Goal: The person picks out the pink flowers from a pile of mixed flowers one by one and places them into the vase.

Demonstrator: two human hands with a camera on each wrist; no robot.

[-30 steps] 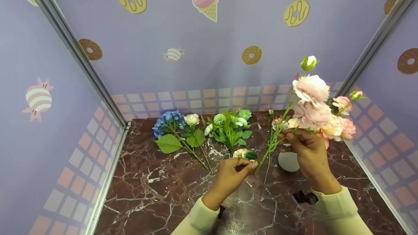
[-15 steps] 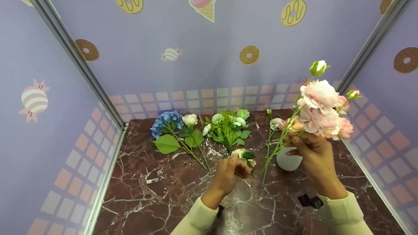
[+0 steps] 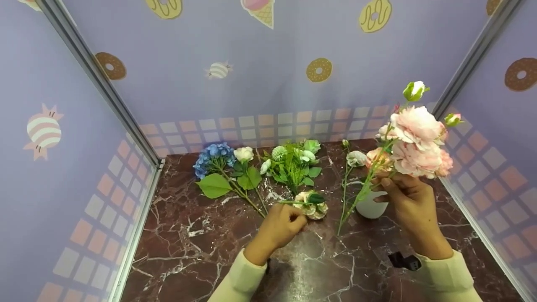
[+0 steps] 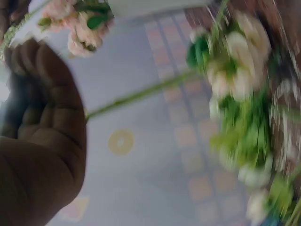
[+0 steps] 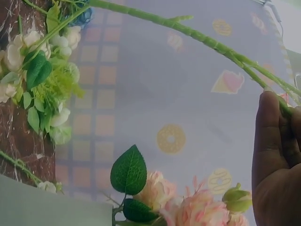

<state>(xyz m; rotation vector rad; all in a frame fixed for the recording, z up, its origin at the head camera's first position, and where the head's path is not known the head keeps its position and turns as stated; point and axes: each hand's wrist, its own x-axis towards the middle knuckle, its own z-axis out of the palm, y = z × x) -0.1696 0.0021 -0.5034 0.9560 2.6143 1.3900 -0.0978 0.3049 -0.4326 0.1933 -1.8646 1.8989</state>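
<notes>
My right hand (image 3: 413, 205) pinches the green stem (image 5: 188, 30) of a tall pale pink flower spray (image 3: 417, 126), upright with its stem slanting down to the left. A white vase (image 3: 371, 205) stands just behind this hand, partly hidden by it. Peach-pink flowers (image 5: 202, 207) with dark leaves show above the vase's rim in the right wrist view. My left hand (image 3: 279, 226), fingers curled, holds a thin stem (image 4: 141, 96) ending in a cream flower (image 3: 312, 205). The flower hangs with its head to the right of the hand; the palm hides the grip.
On the marbled table (image 3: 188, 260) lie a blue hydrangea (image 3: 215, 157), a white rose (image 3: 243, 154), a green-and-white bunch (image 3: 293, 163) and a pale flower stem (image 3: 355, 159). A small black object (image 3: 405, 261) is by the right cuff. Patterned panels (image 3: 268, 75) enclose the table.
My left hand has drawn left and slightly down, away from the pink spray's lower stem, and the cream flower shows more fully. The right hand has shifted right with the pink spray.
</notes>
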